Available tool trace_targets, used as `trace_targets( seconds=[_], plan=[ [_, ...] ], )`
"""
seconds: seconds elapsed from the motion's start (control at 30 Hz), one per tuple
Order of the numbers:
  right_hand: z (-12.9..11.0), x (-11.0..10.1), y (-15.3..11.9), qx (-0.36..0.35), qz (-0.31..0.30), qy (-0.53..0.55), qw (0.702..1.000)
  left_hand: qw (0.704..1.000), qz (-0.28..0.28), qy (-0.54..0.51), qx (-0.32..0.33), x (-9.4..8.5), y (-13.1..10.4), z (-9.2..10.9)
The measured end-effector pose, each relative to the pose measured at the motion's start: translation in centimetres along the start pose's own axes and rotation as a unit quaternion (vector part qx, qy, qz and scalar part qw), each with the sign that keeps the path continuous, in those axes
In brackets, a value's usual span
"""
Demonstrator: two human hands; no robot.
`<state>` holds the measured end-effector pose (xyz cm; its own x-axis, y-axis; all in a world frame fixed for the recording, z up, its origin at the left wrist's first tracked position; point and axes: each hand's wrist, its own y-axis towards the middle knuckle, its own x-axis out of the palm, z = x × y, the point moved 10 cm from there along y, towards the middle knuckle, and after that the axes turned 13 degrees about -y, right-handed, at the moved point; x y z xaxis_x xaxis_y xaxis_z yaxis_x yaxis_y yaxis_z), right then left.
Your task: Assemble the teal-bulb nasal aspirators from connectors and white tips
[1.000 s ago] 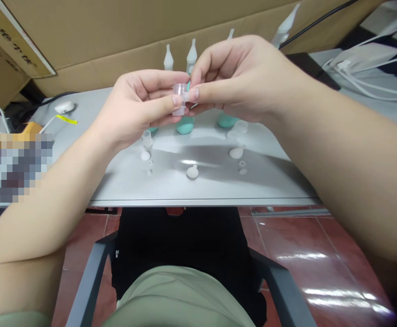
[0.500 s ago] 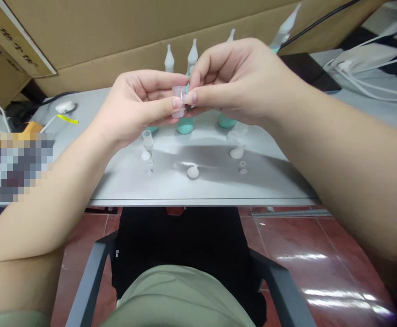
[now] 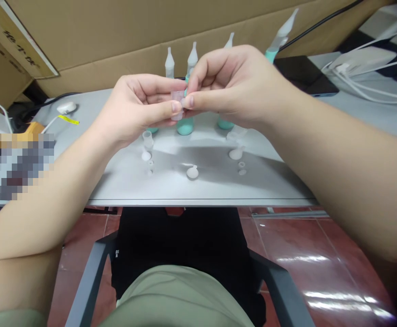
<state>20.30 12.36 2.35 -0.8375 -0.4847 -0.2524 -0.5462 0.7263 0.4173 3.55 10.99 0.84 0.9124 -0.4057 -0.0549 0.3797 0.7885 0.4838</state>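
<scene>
A small clear plastic cup-shaped piece (image 3: 177, 96) is pinched between the thumb and fingers of my left hand (image 3: 130, 102), above the table. My right hand (image 3: 234, 88) is closed at the right side of the cup, its thumb and index finger pinching a small translucent part (image 3: 184, 103) against it. Fingertips hide most of that part. Behind my hands stand teal-based squeeze bulbs with white pointed tips, among them a middle bulb (image 3: 185, 128) and a right bulb (image 3: 225, 124); my hands partly cover them.
On the table (image 3: 123, 181) lie another clear cup (image 3: 147, 137), a white teardrop-shaped piece (image 3: 192, 172), a similar right piece (image 3: 235, 153) and small rings (image 3: 241, 165). Another teal bulb (image 3: 271, 53) leans at the back right. A dark flat device (image 3: 299, 75) and white cables (image 3: 362, 88) lie beyond.
Both hands keep the same grip, the cup sitting slightly lower and tilted a little more. The whole view has shifted slightly.
</scene>
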Motion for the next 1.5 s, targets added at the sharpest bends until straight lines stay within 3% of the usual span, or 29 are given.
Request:
trace_targets(
  seconds=[0.13, 0.33, 0.5, 0.63, 0.83, 1.03, 1.1, 1.23, 1.5],
  plan=[
    [-1.1, -0.1, 0.0, -0.045, -0.008, 0.016, 0.999, 0.999, -0.009, 0.018, 0.037, -0.1, 0.1, 0.6],
    [-0.6, -1.1, 0.3, -0.066, 0.014, -0.026, 0.997, 0.996, -0.012, 0.063, 0.066, 0.6, 0.6, 1.1],
    [-0.6, -0.9, 0.4, -0.065, 0.014, -0.062, 0.996, 0.988, -0.007, 0.133, 0.083, -0.2, 0.5, 0.1],
    [-2.0, -1.1, 0.1, -0.126, 0.008, -0.085, 0.988, 0.979, 0.019, 0.128, 0.159, -1.3, 0.6, -0.8],
    [-3.2, -1.2, -0.4, -0.186, 0.017, -0.071, 0.98, 0.955, 0.0, 0.094, 0.283, 0.2, -0.3, 0.5],
    [-3.3, -1.1, -0.6, -0.175, 0.019, -0.083, 0.981, 0.949, 0.051, 0.226, 0.214, 0.6, -1.4, 2.9],
    [-3.1, -1.2, -0.5, -0.147, 0.036, -0.088, 0.985, 0.949, 0.019, 0.264, 0.174, 1.3, -1.6, 3.3],
    [-2.5, -1.2, -0.4, -0.102, 0.065, -0.058, 0.991, 0.93, 0.046, 0.294, 0.215, 1.5, -2.1, 4.6],
    [-2.4, -1.0, -0.4, -0.078, 0.085, -0.056, 0.992, 0.909, 0.056, 0.342, 0.23, 1.3, -2.1, 4.5]
  ],
)
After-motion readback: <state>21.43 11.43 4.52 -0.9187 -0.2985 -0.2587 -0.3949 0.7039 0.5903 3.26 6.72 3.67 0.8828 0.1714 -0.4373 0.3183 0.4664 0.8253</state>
